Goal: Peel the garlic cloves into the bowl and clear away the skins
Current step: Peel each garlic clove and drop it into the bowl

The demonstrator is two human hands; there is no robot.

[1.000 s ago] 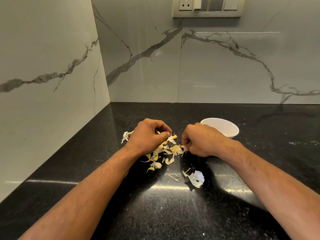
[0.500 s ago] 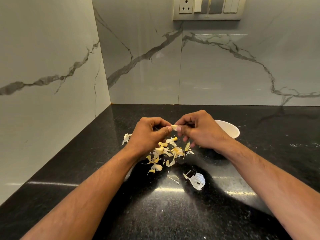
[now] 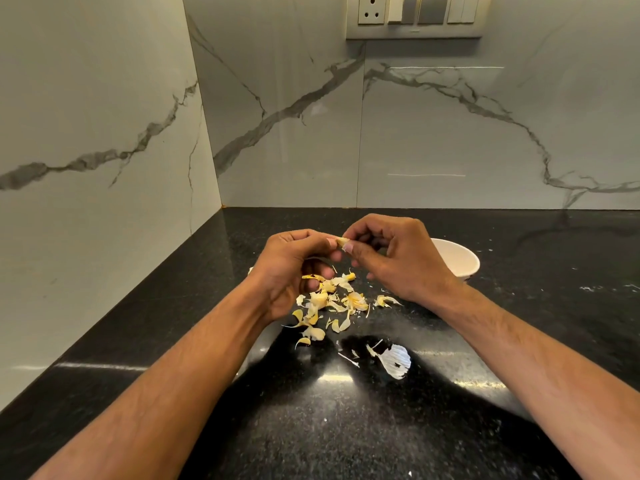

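Pale garlic clove (image 3: 342,242) sits pinched between both our hands, raised above the black granite counter (image 3: 381,427), at frame centre. Our left hand (image 3: 294,268) pinches its left end with thumb and forefinger, other fingers curled under. Our right hand (image 3: 398,258) pinches the right end, thumb below, forefinger on top, remaining fingers loosely bent. Directly below the hands, at 6 o'clock from the clove, a scatter of yellowish-white garlic skins (image 3: 332,303) lies on the counter. One larger white papery skin (image 3: 394,360) lies apart from that pile, at its 5 o'clock, nearer to us. White bowl (image 3: 460,261) stands at 3 o'clock of the clove, partly hidden behind our right hand; contents we cannot tell. Marble-veined wall tiles (image 3: 433,133) rise at 12 o'clock, with a switch and socket panel (image 3: 414,15) at the top edge.
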